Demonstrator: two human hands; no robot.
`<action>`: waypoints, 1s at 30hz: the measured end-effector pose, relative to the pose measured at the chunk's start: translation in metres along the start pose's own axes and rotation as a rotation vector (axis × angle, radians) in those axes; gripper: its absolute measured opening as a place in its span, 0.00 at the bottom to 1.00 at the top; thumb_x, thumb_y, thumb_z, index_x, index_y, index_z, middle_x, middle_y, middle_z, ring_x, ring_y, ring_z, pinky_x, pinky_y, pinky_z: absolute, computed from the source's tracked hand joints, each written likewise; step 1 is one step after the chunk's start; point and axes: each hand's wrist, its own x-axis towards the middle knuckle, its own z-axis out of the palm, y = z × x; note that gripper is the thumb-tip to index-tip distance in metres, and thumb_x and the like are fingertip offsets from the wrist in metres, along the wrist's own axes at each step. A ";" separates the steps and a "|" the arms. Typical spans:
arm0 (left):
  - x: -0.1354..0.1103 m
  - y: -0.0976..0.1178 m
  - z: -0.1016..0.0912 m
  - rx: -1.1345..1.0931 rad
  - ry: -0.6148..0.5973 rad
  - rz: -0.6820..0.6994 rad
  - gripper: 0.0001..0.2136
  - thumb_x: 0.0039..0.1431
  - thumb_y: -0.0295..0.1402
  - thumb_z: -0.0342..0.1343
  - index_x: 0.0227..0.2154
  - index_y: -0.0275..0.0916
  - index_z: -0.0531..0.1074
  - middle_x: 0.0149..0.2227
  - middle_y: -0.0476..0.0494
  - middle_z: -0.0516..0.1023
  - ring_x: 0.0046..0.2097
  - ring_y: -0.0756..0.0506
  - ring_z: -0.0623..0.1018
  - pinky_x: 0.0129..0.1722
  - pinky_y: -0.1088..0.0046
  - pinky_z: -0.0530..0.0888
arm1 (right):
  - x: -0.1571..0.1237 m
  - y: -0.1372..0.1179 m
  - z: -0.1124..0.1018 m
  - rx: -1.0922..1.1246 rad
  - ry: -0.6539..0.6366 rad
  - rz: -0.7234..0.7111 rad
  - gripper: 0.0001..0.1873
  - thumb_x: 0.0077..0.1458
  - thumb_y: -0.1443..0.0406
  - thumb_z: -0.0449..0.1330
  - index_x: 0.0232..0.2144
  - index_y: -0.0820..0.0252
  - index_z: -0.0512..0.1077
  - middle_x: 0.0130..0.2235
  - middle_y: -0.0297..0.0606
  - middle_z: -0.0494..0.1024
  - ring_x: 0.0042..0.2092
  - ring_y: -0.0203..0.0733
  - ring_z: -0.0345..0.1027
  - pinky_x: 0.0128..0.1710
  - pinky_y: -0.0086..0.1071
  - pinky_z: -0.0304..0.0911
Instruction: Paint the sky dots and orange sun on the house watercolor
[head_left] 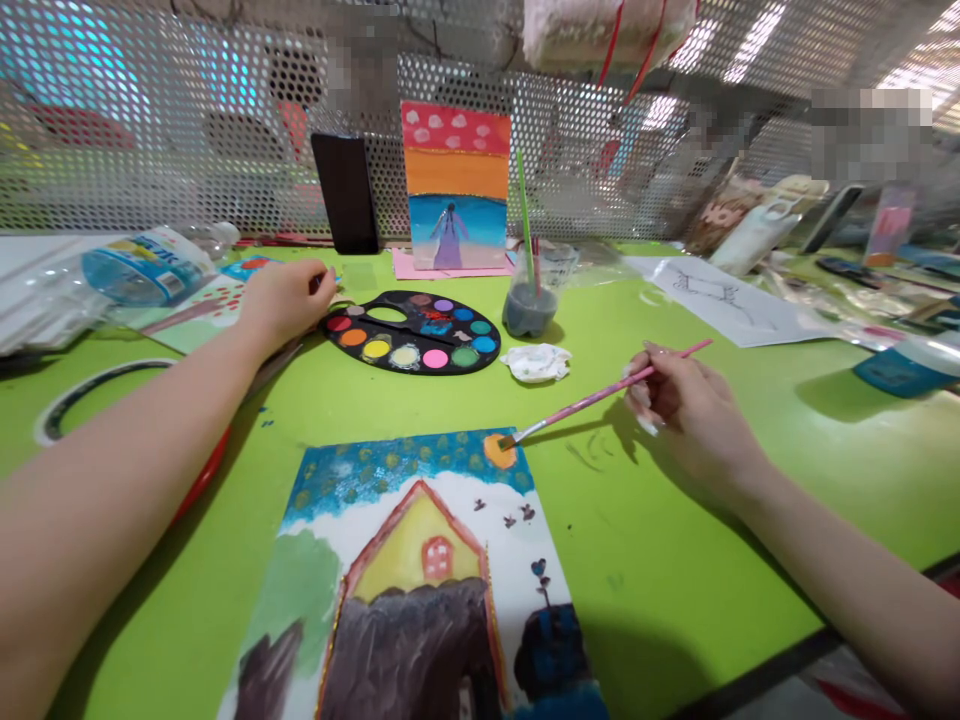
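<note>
One right hand (686,415) pinches a pink paintbrush (577,405) against the orange sun (495,452) of a house painting (412,620) on the green table (787,430); the left hand (286,303) curls beside a black paint palette (410,337), grip unclear.

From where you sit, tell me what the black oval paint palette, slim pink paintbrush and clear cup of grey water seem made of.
Black oval paint palette: probably plastic, smooth, with moulded round wells. Slim pink paintbrush: smooth handle, wood or plastic unclear; silvery ferrule suggests metal. Clear cup of grey water: likely plastic, smooth and see-through; glass possible.
</note>
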 end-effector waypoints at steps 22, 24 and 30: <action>-0.001 0.001 -0.001 0.007 -0.017 0.012 0.21 0.60 0.44 0.39 0.30 0.38 0.74 0.27 0.39 0.74 0.32 0.41 0.74 0.29 0.65 0.58 | 0.000 -0.005 0.003 -0.006 0.055 -0.036 0.16 0.59 0.65 0.54 0.19 0.59 0.71 0.14 0.29 0.62 0.17 0.30 0.54 0.16 0.24 0.50; -0.001 0.001 -0.002 0.005 -0.017 0.010 0.21 0.60 0.43 0.39 0.30 0.38 0.75 0.27 0.40 0.74 0.32 0.41 0.74 0.30 0.66 0.58 | -0.001 -0.006 0.003 -0.021 0.069 -0.033 0.17 0.59 0.64 0.54 0.20 0.59 0.71 0.14 0.29 0.62 0.17 0.30 0.54 0.16 0.24 0.50; -0.002 0.000 -0.001 -0.011 0.000 0.002 0.19 0.60 0.43 0.40 0.29 0.39 0.74 0.26 0.40 0.74 0.29 0.41 0.72 0.29 0.66 0.58 | -0.002 -0.008 0.003 -0.100 0.060 -0.036 0.17 0.60 0.63 0.54 0.19 0.58 0.69 0.14 0.29 0.61 0.17 0.30 0.53 0.16 0.25 0.49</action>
